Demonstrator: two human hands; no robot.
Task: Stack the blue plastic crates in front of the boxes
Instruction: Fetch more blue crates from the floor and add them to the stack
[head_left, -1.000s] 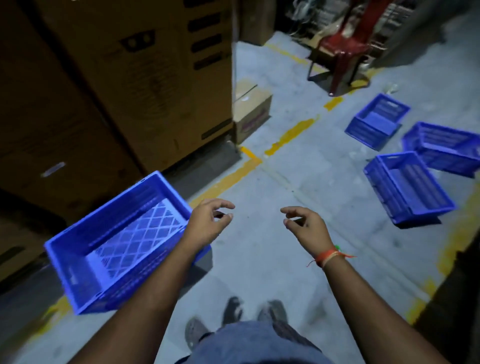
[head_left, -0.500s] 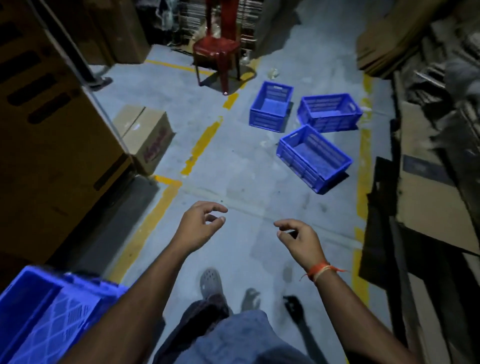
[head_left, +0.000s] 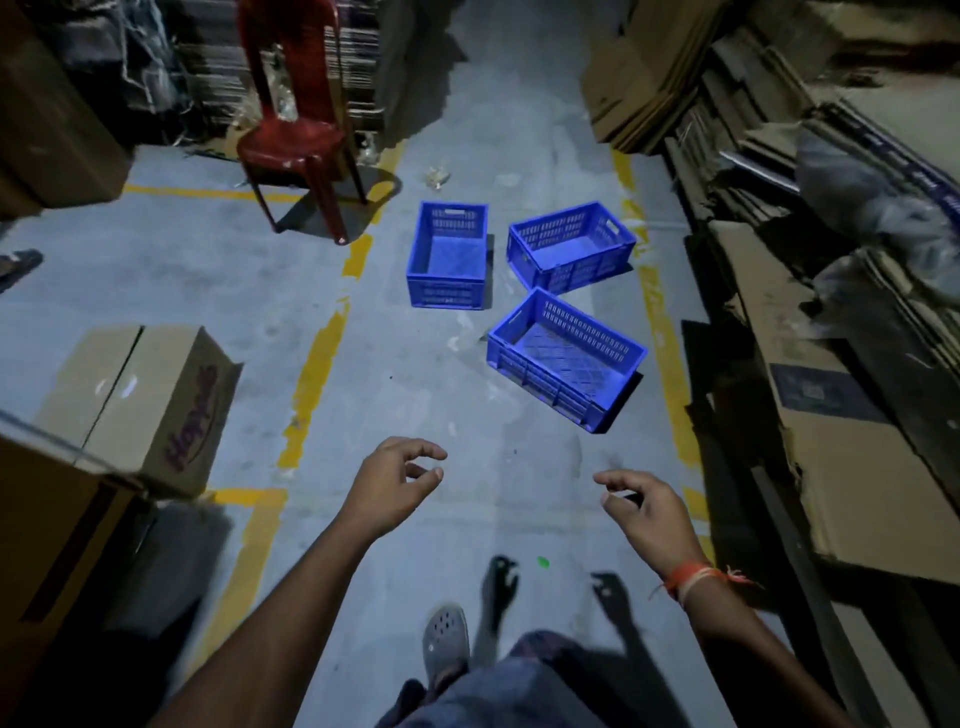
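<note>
Blue slotted crates (head_left: 566, 358); red chair (head_left: 291, 140); grey floor (head_left: 415, 395), yellow lines (head_left: 311, 384); brown box (head_left: 140, 405), purple lettering; orange wristband (head_left: 688, 577).

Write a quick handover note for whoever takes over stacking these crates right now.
Left hand: empty, fingers loosely curled, held out over the floor.
Right hand: empty, same pose.
Three blue crates lie loose and unstacked ahead: nearest crate, far left crate, far right crate, near the red chair.
No stacked crate is in view.
Left: carry all three to the cardboard boxes on the left and stack them.
</note>
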